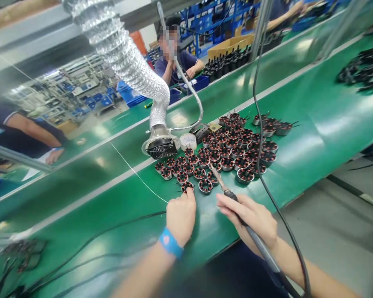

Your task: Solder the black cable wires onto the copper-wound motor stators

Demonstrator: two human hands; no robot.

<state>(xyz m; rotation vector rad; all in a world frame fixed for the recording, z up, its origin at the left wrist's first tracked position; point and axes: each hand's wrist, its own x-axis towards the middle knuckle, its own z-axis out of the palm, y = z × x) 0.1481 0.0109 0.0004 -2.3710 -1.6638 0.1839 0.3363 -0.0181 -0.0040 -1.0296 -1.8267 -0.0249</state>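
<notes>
Down on the green bench [323,124], the fingers of the left hand are bent, and a fingertip touches the nearest coil ring [186,187], at the front edge of a crowd of similar rings [233,152]. A thin white wire [136,174] slants across to the left hand; whether the fingers pinch it or the ring, I cannot tell. A blue wristband [170,243] circles that wrist.

Closed around the dark handle of a soldering iron [230,194], the right hand [256,221] points the tip up and leftward over the rings; contact with one is unclear. Behind the smaller rings on the left sits a fan [161,147] on the end of a silver hose [136,66], with a tape roll [188,142] just beside it. Across the bench, a person in a dark shirt [186,62] has one hand raised near the head.
</notes>
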